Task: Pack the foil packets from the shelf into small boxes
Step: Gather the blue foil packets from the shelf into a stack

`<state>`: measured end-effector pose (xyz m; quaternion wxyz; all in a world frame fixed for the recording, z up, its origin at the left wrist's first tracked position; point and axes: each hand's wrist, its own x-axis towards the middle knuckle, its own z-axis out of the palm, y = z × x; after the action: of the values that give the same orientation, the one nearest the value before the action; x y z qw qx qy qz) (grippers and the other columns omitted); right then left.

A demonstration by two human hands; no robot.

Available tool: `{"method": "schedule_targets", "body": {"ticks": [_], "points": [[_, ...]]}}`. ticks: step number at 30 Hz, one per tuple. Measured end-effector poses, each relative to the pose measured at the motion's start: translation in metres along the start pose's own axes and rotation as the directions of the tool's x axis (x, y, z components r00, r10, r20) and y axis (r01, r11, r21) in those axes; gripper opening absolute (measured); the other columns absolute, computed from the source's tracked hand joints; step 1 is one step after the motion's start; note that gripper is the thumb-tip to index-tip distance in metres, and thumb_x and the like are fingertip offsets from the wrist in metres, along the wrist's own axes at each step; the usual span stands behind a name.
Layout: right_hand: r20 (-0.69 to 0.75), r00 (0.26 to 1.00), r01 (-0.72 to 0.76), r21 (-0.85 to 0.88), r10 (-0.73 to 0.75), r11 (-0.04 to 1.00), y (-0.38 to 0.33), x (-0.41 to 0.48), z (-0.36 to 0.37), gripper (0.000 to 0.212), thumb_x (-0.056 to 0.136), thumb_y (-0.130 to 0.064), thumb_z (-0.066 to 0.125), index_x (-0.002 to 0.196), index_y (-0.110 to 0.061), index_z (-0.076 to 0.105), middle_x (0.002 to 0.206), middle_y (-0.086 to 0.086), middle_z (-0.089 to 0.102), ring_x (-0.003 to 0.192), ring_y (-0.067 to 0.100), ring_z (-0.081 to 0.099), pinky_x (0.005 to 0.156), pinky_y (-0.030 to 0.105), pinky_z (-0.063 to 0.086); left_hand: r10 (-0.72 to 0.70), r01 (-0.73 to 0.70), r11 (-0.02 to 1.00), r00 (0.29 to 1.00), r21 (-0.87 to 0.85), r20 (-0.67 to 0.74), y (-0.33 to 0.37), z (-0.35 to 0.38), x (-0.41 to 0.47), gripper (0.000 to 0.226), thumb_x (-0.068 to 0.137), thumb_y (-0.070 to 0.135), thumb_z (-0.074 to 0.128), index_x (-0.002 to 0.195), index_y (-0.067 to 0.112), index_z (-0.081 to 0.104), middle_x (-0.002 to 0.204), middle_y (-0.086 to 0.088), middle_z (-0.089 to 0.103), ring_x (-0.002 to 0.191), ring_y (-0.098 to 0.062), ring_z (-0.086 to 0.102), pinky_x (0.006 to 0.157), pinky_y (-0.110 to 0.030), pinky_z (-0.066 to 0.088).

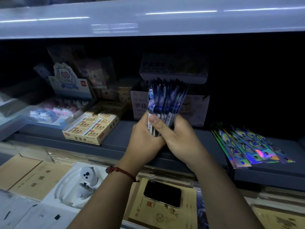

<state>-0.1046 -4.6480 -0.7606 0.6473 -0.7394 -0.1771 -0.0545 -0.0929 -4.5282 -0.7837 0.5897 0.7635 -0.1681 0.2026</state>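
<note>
Head view: at the centre, the left hand [145, 136] and right hand [179, 138] grip one upright bundle of foil packets [166, 100], fingers [178, 124] curled round its lower end, above the shelf [115, 141]. At 3 o'clock, loose foil packets [250, 146] lie flat on the shelf. At 9 o'clock sits an open eraser box [92, 128]. At 6 o'clock, a phone [162, 193] lies face up.
</note>
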Motion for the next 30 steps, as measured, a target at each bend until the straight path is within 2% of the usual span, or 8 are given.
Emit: {"method": "schedule_targets", "body": {"ticks": [5, 8, 10, 13, 16, 20, 25, 30], "points": [[-0.086, 0.996, 0.003, 0.062, 0.002, 0.998, -0.003, -0.002, -0.013, 0.047, 0.079, -0.051, 0.079, 0.118, -0.029, 0.064, 0.116, -0.011, 0.075, 0.111, 0.005, 0.069, 0.104, 0.038, 0.053, 0.043, -0.079, 0.938, 0.993, 0.338, 0.112, 0.014, -0.034, 0.015, 0.042, 0.076, 0.019, 0.08, 0.11, 0.023, 0.056, 0.092, 0.007, 0.071, 0.084, -0.008, 0.069, 0.072, -0.032, 0.058], [-0.202, 0.979, 0.036, 0.021, -0.031, 0.999, -0.001, -0.002, -0.029, 0.073, 0.064, -0.05, 0.091, 0.124, -0.03, 0.055, 0.117, -0.008, 0.072, 0.11, 0.01, 0.07, 0.1, 0.045, 0.055, -0.085, -0.188, 0.691, 0.938, 0.698, 0.337, 0.021, -0.056, 0.024, 0.046, 0.079, 0.024, 0.079, 0.108, 0.036, 0.046, 0.093, 0.013, 0.062, 0.087, -0.014, 0.064, 0.07, -0.033, 0.049], [-0.174, 0.983, 0.024, -0.186, -0.057, 0.982, -0.004, -0.006, -0.04, 0.096, 0.064, -0.047, 0.092, 0.144, -0.038, 0.039, 0.128, -0.013, 0.064, 0.118, 0.009, 0.064, 0.102, 0.039, 0.053, -0.139, -0.297, 0.501, 0.899, 0.813, 0.414, 0.021, -0.057, 0.023, 0.042, 0.084, 0.029, 0.072, 0.107, 0.039, 0.038, 0.1, 0.011, 0.06, 0.096, -0.017, 0.061, 0.074, -0.032, 0.038], [0.04, 0.997, 0.078, -0.678, -0.07, 0.731, -0.011, -0.013, -0.046, 0.086, 0.07, -0.051, 0.088, 0.143, -0.048, 0.042, 0.137, -0.016, 0.046, 0.13, 0.012, 0.047, 0.11, 0.036, 0.042, -0.143, -0.344, 0.412, 0.89, 0.844, 0.433, 0.018, -0.049, 0.021, 0.04, 0.087, 0.029, 0.066, 0.107, 0.041, 0.034, 0.117, 0.008, 0.063, 0.108, -0.021, 0.057, 0.081, -0.035, 0.032], [0.222, 0.975, 0.2, -0.815, -0.026, 0.544, -0.012, -0.015, -0.037, 0.081, 0.076, -0.053, 0.083, 0.146, -0.044, 0.043, 0.148, -0.021, 0.039, 0.136, 0.011, 0.035, 0.113, 0.027, 0.032, -0.164, -0.383, 0.385, 0.867, 0.84, 0.471, 0.017, -0.037, 0.017, 0.047, 0.087, 0.03, 0.065, 0.129, 0.036, 0.043, 0.125, 0.007, 0.061, 0.113, -0.021, 0.054, 0.09, -0.038, 0.034], [0.196, 0.974, 0.142, -0.917, 0.111, 0.372, -0.01, -0.017, -0.034, 0.083, 0.08, -0.067, 0.071, 0.15, -0.046, 0.031, 0.138, -0.017, 0.049, 0.125, 0.017, 0.04, 0.106, 0.035, 0.036, -0.167, -0.383, 0.445, 0.853, 0.81, 0.495, 0.013, -0.033, 0.013, 0.046, 0.08, 0.03, 0.067, 0.121, 0.031, 0.046, 0.113, 0.007, 0.064, 0.107, -0.022, 0.059, 0.085, -0.034, 0.032], [0.174, 0.979, 0.115, -0.901, 0.106, 0.418, 0.0, -0.016, -0.036, 0.055, 0.089, -0.065, 0.063, 0.136, -0.041, 0.048, 0.115, -0.012, 0.057, 0.108, 0.016, 0.047, 0.085, 0.035, 0.042, -0.272, -0.267, 0.59, 0.823, 0.762, 0.499, 0.009, -0.04, 0.018, 0.063, 0.076, 0.032, 0.072, 0.127, 0.038, 0.036, 0.11, 0.01, 0.064, 0.102, -0.015, 0.057, 0.089, -0.032, 0.033], [0.152, 0.982, 0.094, -0.904, 0.109, 0.418, 0.018, -0.009, -0.041, 0.047, 0.095, -0.044, 0.065, 0.138, -0.038, 0.046, 0.117, -0.007, 0.058, 0.112, 0.02, 0.051, 0.083, 0.034, 0.035, -0.248, -0.291, 0.481, 0.86, 0.827, 0.447, 0.016, -0.034, 0.008, 0.068, 0.075, 0.063, 0.051, 0.136, 0.037, 0.039, 0.125, 0.01, 0.051, 0.119, -0.018, 0.048, 0.118, -0.05, 0.021]]}}
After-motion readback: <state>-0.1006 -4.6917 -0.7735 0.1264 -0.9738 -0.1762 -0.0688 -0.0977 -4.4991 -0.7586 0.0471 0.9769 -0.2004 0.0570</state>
